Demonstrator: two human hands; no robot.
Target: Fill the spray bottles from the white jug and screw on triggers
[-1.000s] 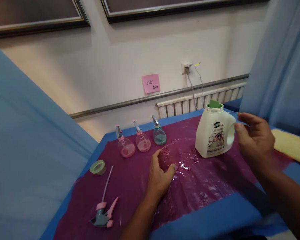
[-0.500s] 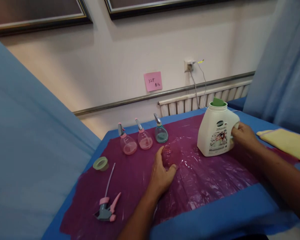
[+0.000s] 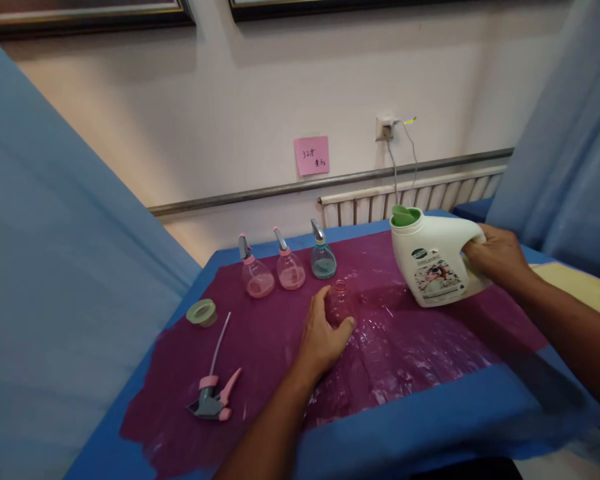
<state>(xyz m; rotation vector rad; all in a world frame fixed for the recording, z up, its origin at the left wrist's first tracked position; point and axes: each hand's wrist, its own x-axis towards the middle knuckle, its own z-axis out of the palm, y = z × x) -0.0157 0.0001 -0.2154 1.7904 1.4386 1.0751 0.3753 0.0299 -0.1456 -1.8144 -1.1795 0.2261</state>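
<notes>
My left hand (image 3: 325, 337) is curled around a clear pink spray bottle (image 3: 341, 303) with no top on, standing on the purple plastic sheet (image 3: 280, 360). My right hand (image 3: 497, 257) grips the handle of a large white jug (image 3: 437, 267) with a green spout in its uncapped mouth. The jug tilts to the left, its mouth a little to the right of the pink bottle's neck. No liquid shows between the two. A grey and pink spray head (image 3: 210, 403) with a thin tube lies at the front left. Behind it rests a pale green cap (image 3: 202, 312).
Two pink spray bottles (image 3: 258, 280) and a teal spray bottle (image 3: 324, 261), each with its spray head on and some liquid inside, stand in a row at the back. A folded yellow cloth (image 3: 580, 287) lies at the right. Blue curtains (image 3: 55, 267) hang on both sides.
The white jug has been raised slightly and tipped from upright toward the left. My left hand stays around the pink bottle. The camera view has shifted a little.
</notes>
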